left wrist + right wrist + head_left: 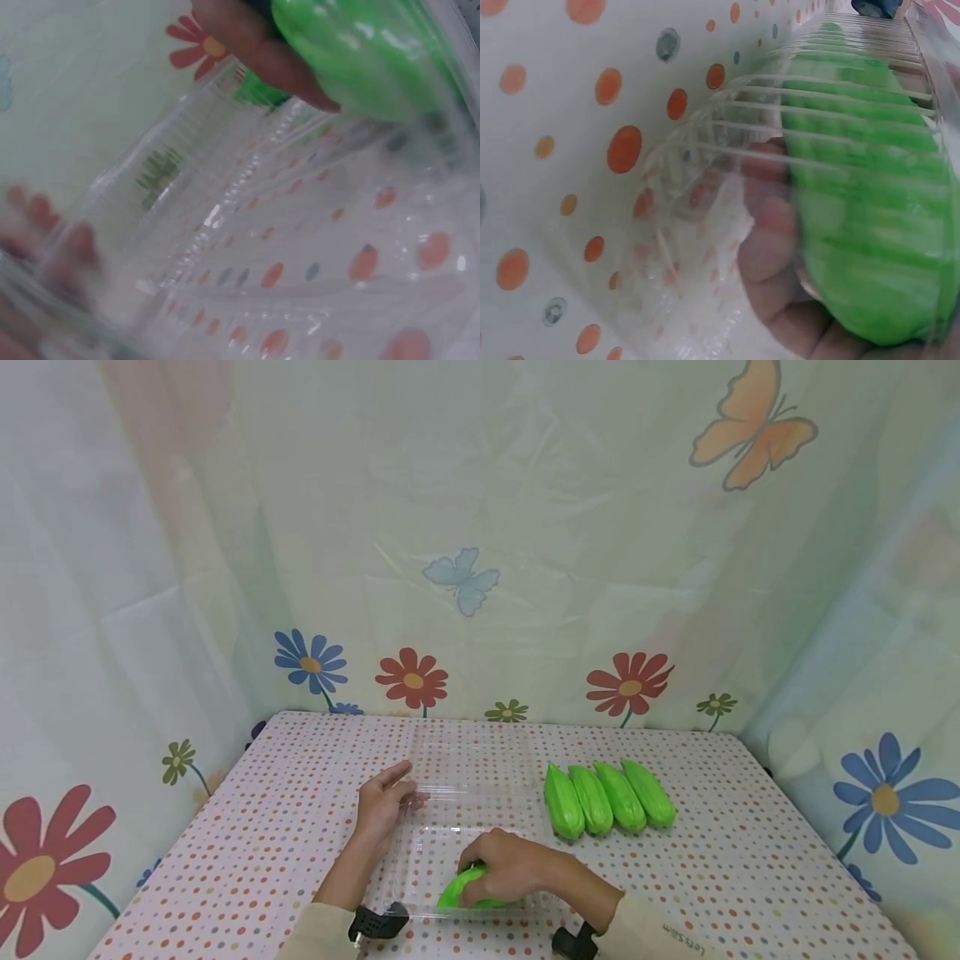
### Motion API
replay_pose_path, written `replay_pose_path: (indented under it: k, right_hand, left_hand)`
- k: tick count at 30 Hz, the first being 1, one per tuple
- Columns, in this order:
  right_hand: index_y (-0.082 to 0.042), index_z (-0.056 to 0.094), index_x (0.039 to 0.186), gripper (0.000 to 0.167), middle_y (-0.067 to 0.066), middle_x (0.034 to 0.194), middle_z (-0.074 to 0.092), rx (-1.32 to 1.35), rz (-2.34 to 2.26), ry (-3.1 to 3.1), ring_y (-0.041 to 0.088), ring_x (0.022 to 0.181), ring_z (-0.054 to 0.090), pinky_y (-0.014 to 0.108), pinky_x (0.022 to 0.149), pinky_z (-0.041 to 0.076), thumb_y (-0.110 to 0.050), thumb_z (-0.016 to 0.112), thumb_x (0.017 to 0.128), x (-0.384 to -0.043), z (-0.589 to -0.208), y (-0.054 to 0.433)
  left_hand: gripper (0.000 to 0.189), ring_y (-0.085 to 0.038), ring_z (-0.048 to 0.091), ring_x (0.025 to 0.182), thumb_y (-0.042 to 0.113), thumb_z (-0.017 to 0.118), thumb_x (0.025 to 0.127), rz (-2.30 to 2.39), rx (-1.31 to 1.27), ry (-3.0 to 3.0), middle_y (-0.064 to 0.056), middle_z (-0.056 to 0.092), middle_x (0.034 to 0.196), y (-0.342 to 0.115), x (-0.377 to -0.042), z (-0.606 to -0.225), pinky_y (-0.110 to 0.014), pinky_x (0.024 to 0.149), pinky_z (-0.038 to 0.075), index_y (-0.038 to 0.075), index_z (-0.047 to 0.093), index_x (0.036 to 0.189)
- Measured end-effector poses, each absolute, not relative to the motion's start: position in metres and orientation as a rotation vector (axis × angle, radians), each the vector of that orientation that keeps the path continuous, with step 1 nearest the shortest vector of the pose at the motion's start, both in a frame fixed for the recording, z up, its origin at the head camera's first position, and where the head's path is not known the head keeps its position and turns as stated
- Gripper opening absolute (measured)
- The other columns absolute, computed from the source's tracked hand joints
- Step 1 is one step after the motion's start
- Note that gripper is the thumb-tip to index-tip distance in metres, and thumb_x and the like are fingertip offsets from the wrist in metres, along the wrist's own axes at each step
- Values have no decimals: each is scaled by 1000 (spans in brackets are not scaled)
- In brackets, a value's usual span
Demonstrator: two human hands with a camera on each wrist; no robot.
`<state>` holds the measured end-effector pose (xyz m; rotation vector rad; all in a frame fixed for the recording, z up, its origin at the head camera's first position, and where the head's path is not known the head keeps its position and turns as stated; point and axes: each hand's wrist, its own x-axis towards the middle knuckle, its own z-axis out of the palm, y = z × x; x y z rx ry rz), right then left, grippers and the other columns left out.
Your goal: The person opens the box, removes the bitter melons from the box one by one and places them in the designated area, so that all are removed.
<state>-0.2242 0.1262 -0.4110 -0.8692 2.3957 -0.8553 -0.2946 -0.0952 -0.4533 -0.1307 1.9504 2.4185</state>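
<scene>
A clear plastic clamshell box [420,860] lies with its lid folded back at the centre of the table. My right hand [504,864] grips a glossy green, elongated vegetable-like piece [459,892] inside the box, along its near wall. Through the ribbed clear wall, the right wrist view shows this green piece [862,187] lying lengthwise, with curled fingers [769,247] beside it. At the left side, near the box's fold, my left hand [381,806] touches the plastic with loosely extended fingers. Their tips [82,244] look blurred through the plastic in the left wrist view.
Several similar green pieces [592,802] lie side by side in a slanted row right of the box. The table wears a dotted cloth [720,860]. A flower-printed curtain [517,635] hangs behind and on both sides.
</scene>
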Motion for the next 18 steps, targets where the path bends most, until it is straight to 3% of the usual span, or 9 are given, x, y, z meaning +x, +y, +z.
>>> replay_pose_path:
  k: [7,12,18]
  right_hand:
    - [-10,76,99,25,-13,73,62,-922,-945,2480,1,60,50,18,52,46,-28,71,84,-222,-411,126]
    - [-8,78,106,28,-13,79,67,-985,-1008,2557,-2,62,52,17,57,49,-25,71,87,-225,-409,128]
    - [-15,78,88,11,-16,66,61,-1008,-1097,2622,-2,55,47,16,52,46,-22,70,87,-226,-406,134]
  left_hand:
    - [51,-28,73,94,-3,55,98,2440,-128,1940,-25,46,151,-96,-295,-456,-24,76,63,-6,45,148]
    - [51,-30,73,95,-3,55,97,2440,-134,1946,-25,47,150,-97,-296,-456,-23,74,63,-6,46,147]
    - [51,-31,74,94,-3,55,97,2422,-137,1959,-26,50,147,-96,-297,-456,-28,78,64,-5,47,147]
